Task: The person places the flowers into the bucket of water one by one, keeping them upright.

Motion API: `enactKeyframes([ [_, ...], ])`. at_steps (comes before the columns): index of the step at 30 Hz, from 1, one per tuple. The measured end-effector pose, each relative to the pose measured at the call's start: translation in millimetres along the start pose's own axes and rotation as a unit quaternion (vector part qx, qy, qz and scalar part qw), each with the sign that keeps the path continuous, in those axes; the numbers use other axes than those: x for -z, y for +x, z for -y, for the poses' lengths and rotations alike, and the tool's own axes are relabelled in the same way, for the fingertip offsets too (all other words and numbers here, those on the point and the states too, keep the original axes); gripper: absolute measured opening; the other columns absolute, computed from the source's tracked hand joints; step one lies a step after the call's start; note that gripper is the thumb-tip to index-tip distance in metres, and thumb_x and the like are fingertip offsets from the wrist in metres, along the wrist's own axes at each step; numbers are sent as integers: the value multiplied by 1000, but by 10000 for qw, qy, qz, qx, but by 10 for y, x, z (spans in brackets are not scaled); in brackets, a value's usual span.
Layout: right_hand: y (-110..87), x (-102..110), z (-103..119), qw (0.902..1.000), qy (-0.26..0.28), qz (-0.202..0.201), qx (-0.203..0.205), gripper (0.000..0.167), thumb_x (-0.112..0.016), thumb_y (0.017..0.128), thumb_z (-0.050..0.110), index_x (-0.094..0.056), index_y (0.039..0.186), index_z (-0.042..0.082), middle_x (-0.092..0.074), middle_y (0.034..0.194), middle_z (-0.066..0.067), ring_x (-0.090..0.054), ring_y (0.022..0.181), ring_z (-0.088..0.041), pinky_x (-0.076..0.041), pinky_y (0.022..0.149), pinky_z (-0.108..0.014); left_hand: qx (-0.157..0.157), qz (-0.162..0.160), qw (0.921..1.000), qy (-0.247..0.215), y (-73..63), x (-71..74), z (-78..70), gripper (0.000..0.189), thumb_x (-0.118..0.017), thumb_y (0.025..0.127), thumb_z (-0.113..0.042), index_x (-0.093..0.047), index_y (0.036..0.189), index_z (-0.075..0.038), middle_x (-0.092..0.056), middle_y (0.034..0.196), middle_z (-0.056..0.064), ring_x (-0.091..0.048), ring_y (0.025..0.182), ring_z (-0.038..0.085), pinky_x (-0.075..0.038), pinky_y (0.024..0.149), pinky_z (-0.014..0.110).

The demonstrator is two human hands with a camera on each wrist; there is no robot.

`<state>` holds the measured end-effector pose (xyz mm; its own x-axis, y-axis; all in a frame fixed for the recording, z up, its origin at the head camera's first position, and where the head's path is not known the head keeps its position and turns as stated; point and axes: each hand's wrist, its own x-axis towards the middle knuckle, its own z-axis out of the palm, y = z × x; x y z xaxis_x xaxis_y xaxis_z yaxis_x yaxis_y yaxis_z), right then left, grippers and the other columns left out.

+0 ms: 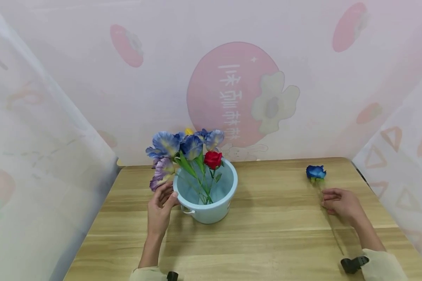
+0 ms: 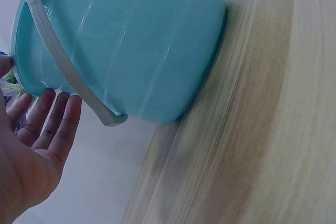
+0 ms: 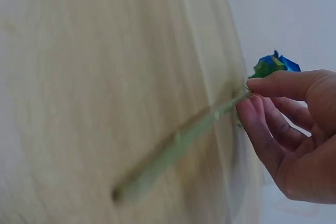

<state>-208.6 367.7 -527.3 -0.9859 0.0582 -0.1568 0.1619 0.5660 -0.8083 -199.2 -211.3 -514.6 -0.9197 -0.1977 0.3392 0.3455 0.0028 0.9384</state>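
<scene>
A light blue bucket [image 1: 211, 212] stands upright on the table, left of its middle. Inside it lean a red rose [image 1: 213, 159], several blue irises [image 1: 191, 147] and a purple flower [image 1: 161, 172]; a bit of yellow bloom [image 1: 188, 131] shows behind them. My left hand [image 1: 160, 207] holds the bucket's left rim, thumb at the edge and fingers against the outside. Over at the right, my right hand [image 1: 342, 205] pinches the green stem [image 3: 178, 142] of a blue rose [image 1: 315, 172] between thumb and fingertips. This stem slants low along the tabletop, its lower end towards me.
The wooden table [image 1: 267, 242] reaches back to a pale printed wall sheet [image 1: 154, 97], with more sheeting at both sides. On the bucket's outside hangs a pale handle [image 2: 68, 66]. Dark wrist devices [image 1: 353, 264] sit by the sleeves.
</scene>
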Motion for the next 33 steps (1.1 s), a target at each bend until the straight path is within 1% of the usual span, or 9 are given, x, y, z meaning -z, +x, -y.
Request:
enactKeyframes([
  [7, -98, -6, 141, 9994, 217, 4, 265, 53, -68, 102, 4, -51, 146, -17, -67, 128, -32, -68, 90, 4, -67, 74, -30, -19, -33, 10000, 30, 10, -13, -7, 36, -68, 101, 2, -65, 137, 6, -73, 117, 6, -74, 97, 10, -68, 73, 28],
  [12, -135, -46, 374, 9982, 384, -40, 462, 51, -64, 105, 7, -49, 149, -15, -65, 133, -31, -69, 95, 4, -68, 78, -30, -13, -48, 10000, 21, 11, -15, -10, 36, -67, 101, 3, -65, 137, 7, -73, 117, 7, -74, 97, 10, -68, 73, 28],
  [15, -137, -93, 548, 9965, 587, -58, 590, 52, -65, 106, 8, -49, 150, -13, -67, 130, -25, -69, 97, 5, -68, 82, -30, 1, -71, 10000, 26, 10, -13, -8, 36, -68, 101, 3, -65, 137, 6, -73, 117, 7, -75, 97, 10, -68, 73, 28],
  [17, -136, -128, 667, 9946, 749, -76, 721, 52, -65, 105, 8, -49, 150, -12, -68, 125, -18, -69, 98, 5, -68, 82, -29, 13, -77, 10000, 37, 6, -11, -6, 36, -68, 101, 2, -65, 137, 6, -73, 117, 8, -75, 97, 10, -68, 73, 29],
  [21, -140, -200, 902, 9887, 1104, -60, 1017, 52, -67, 104, 6, -49, 150, -11, -68, 116, 2, -71, 100, 1, -68, 83, -29, 25, -85, 9999, 57, -2, -9, -1, 36, -68, 101, 2, -65, 137, 6, -73, 118, 8, -75, 97, 10, -69, 74, 32],
  [24, -140, -261, 1079, 9837, 1338, -57, 1201, 51, -68, 104, 5, -50, 149, -11, -68, 111, 10, -73, 101, -2, -68, 83, -29, 5, -92, 9999, 55, -3, -7, 6, 36, -68, 101, 2, -65, 137, 6, -73, 118, 10, -75, 97, 10, -69, 73, 32],
  [27, -128, -327, 1252, 9793, 1551, -69, 1300, 50, -68, 104, 5, -50, 148, -11, -68, 111, 11, -73, 102, -4, -68, 85, -30, -10, -90, 9999, 43, 1, -4, 9, 36, -68, 101, 2, -65, 137, 5, -73, 118, 10, -75, 97, 11, -68, 73, 30],
  [31, -105, -418, 1494, 9731, 1801, -131, 1429, 48, -69, 103, 2, -53, 146, -9, -67, 111, 9, -73, 100, -3, -68, 84, -29, -13, -57, 9999, 90, 2, 0, 7, 36, -68, 102, 0, -65, 138, 5, -73, 118, 8, -74, 97, 10, -68, 73, 27],
  [33, -94, -469, 1625, 9685, 1966, -162, 1521, 46, -69, 102, 0, -55, 145, -8, -68, 111, 7, -74, 99, -5, -68, 84, -29, -24, -39, 9999, 104, 3, 0, 3, 36, -68, 102, 0, -65, 138, 5, -72, 118, 9, -74, 97, 10, -67, 73, 27],
])
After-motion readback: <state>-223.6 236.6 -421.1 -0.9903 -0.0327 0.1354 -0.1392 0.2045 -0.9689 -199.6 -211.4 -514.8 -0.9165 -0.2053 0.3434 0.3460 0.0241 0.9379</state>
